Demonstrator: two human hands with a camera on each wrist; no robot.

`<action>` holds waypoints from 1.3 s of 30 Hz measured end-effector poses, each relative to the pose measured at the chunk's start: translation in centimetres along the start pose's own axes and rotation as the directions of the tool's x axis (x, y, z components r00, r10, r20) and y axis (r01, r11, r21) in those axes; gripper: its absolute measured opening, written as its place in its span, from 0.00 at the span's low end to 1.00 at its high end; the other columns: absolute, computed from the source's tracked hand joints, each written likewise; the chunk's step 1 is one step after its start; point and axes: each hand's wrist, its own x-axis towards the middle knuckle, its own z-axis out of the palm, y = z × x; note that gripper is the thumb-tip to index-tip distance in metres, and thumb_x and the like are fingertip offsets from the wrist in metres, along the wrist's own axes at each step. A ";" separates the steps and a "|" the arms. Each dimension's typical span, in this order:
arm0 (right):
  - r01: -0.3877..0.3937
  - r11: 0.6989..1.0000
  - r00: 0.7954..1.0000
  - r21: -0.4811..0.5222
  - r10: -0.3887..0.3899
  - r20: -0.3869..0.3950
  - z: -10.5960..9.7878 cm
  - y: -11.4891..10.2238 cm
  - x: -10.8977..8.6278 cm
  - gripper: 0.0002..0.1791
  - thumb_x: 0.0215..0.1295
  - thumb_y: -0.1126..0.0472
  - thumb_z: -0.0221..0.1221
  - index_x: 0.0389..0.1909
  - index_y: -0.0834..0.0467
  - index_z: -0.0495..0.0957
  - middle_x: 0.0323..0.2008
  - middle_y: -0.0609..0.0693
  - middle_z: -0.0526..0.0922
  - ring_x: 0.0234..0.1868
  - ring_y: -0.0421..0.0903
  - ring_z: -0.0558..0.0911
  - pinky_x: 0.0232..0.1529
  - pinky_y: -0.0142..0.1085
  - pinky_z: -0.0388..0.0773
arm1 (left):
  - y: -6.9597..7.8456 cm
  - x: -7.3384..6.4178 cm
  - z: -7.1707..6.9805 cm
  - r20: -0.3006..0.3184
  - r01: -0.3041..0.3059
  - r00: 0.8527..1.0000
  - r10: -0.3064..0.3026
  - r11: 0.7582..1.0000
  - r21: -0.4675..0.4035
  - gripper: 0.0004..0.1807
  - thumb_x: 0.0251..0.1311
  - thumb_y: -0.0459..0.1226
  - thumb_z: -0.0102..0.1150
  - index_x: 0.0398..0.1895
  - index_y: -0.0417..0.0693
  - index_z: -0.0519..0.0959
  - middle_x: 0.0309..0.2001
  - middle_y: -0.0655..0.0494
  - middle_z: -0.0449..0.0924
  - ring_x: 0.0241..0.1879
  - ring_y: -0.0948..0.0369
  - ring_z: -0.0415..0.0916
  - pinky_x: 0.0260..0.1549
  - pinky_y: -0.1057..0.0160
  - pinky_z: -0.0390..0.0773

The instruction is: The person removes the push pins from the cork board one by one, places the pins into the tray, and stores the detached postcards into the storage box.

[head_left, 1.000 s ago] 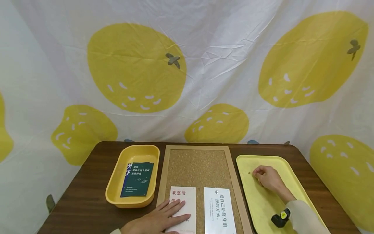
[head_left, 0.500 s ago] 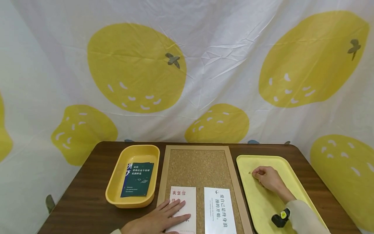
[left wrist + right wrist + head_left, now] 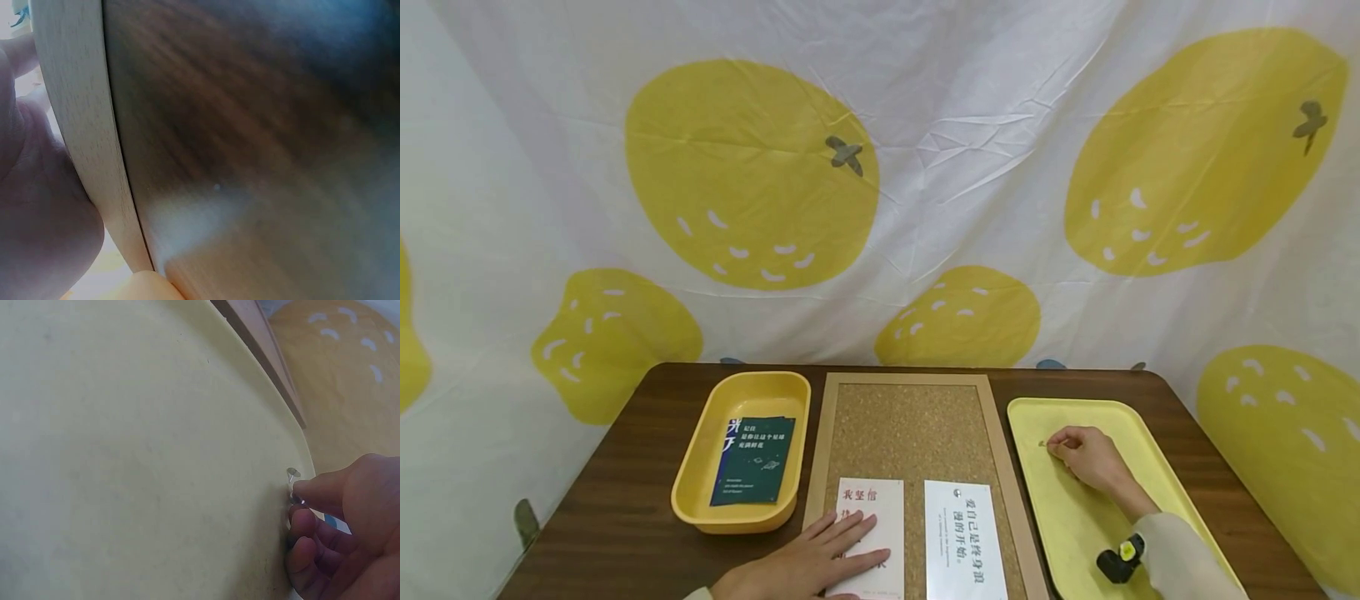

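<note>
My left hand (image 3: pixel 808 557) rests with fingers spread on a white card with red characters (image 3: pixel 883 508), which lies on the corkboard (image 3: pixel 910 425). Only part of that hand (image 3: pixel 44 200) shows in the left wrist view, beside the board's wooden frame (image 3: pixel 81 106). Over the far left part of the yellow tray (image 3: pixel 1067 517), my right hand (image 3: pixel 1090 458) pinches a small shiny thumbtack (image 3: pixel 297 499) between thumb and fingers, its shape mostly hidden. Another thumbtack with a round head (image 3: pixel 293 472) lies right at the fingertips.
A second white card (image 3: pixel 964 542) lies on the corkboard, right of the first. The orange-yellow basin (image 3: pixel 685 492) at left holds green and blue cards (image 3: pixel 756 462). All stand on a dark wooden table (image 3: pixel 617 500), before a lemon-print curtain (image 3: pixel 955 208).
</note>
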 end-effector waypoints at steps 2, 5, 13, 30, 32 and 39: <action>0.004 1.000 1.000 -0.002 -0.004 0.001 0.0 0.0 0.0 0.06 0.68 0.64 0.60 0.39 0.63 0.83 0.23 0.49 0.80 0.19 0.42 0.76 0.18 0.33 0.72 | 0.0 0.0 0.0 0.001 -0.001 1.000 0.001 1.000 0.004 0.33 0.72 0.63 0.31 0.79 0.73 0.48 0.81 0.61 0.38 0.79 0.55 0.39 0.75 0.44 0.44; 0.006 1.000 1.000 -0.003 -0.006 0.000 0.0 0.1 0.0 0.07 0.68 0.64 0.60 0.40 0.63 0.83 0.24 0.49 0.80 0.20 0.43 0.77 0.18 0.33 0.73 | 0.0 0.0 0.0 0.002 0.000 1.000 0.000 1.000 0.009 0.33 0.72 0.63 0.31 0.79 0.73 0.48 0.81 0.61 0.38 0.79 0.55 0.39 0.75 0.44 0.44; 0.016 1.000 1.000 -0.017 -0.016 -0.016 0.0 0.0 0.2 0.07 0.68 0.64 0.59 0.40 0.63 0.82 0.26 0.51 0.81 0.21 0.43 0.77 0.20 0.33 0.73 | 0.0 0.1 0.0 0.015 0.013 1.000 -0.013 1.000 -0.006 0.33 0.72 0.63 0.31 0.78 0.74 0.47 0.81 0.62 0.38 0.79 0.56 0.38 0.75 0.45 0.44; 0.148 0.987 0.979 -0.057 -0.155 -0.130 0.5 -4.0 0.2 0.05 0.67 0.64 0.61 0.38 0.61 0.84 0.29 0.50 0.83 0.31 0.43 0.77 0.25 0.33 0.72 | -0.1 0.0 0.0 0.006 -0.007 1.000 0.007 1.000 0.018 0.33 0.73 0.63 0.29 0.79 0.72 0.48 0.81 0.60 0.38 0.79 0.54 0.38 0.75 0.44 0.45; 0.167 0.985 0.977 -0.048 -0.172 -0.124 0.8 -4.8 0.0 0.05 0.67 0.64 0.61 0.38 0.61 0.83 0.29 0.49 0.82 0.32 0.44 0.78 0.26 0.33 0.72 | 0.0 0.0 0.0 0.005 -0.011 1.000 0.011 1.000 0.021 0.33 0.73 0.62 0.30 0.79 0.72 0.48 0.81 0.60 0.38 0.79 0.54 0.38 0.75 0.44 0.45; 0.209 0.978 0.974 -0.014 -0.210 -0.081 2.0 -7.1 -0.4 0.06 0.67 0.63 0.61 0.39 0.61 0.84 0.30 0.48 0.84 0.30 0.42 0.76 0.26 0.33 0.73 | 0.0 0.0 0.1 -0.003 -0.021 1.000 0.021 1.000 0.024 0.32 0.74 0.61 0.30 0.79 0.71 0.48 0.81 0.59 0.38 0.79 0.54 0.39 0.74 0.44 0.46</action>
